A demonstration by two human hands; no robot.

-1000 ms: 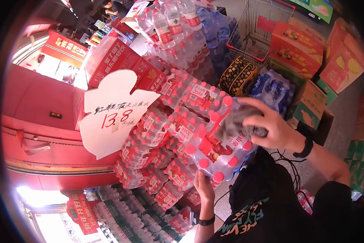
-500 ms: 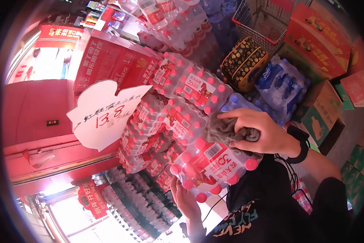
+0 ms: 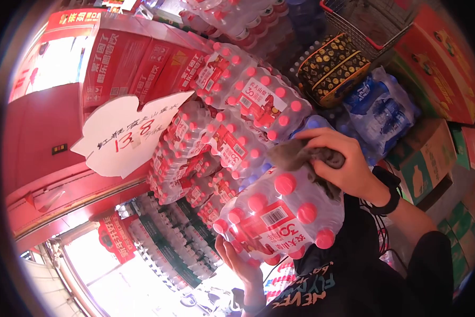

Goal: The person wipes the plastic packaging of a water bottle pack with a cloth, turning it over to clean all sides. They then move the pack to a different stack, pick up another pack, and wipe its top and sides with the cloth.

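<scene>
A shrink-wrapped pack of bottled water [image 3: 282, 216] with red caps and a red-and-white label is tilted close to my body, its caps facing up toward me. My left hand [image 3: 240, 262] holds the pack at its lower left side, fingers against the plastic wrap. In my right hand [image 3: 343, 161] is a bunched grey-brown cloth [image 3: 290, 154], pressed on the pack's upper edge. Behind it, more red-capped water packs [image 3: 266, 103] are stacked. A white price sign [image 3: 129, 137] with handwriting stands left of the stack.
A black-and-yellow patterned bag [image 3: 332, 68] and a blue-wrapped bottle pack [image 3: 382, 108] lie to the right, near an open cardboard box [image 3: 425, 156]. A shopping cart [image 3: 361, 26] stands at the back. Red cartons [image 3: 124, 68] are piled at the left.
The pack in my left hand has tipped, so its caps now face me more. My right hand with the cloth stays at its upper edge. The view has shifted slightly.
</scene>
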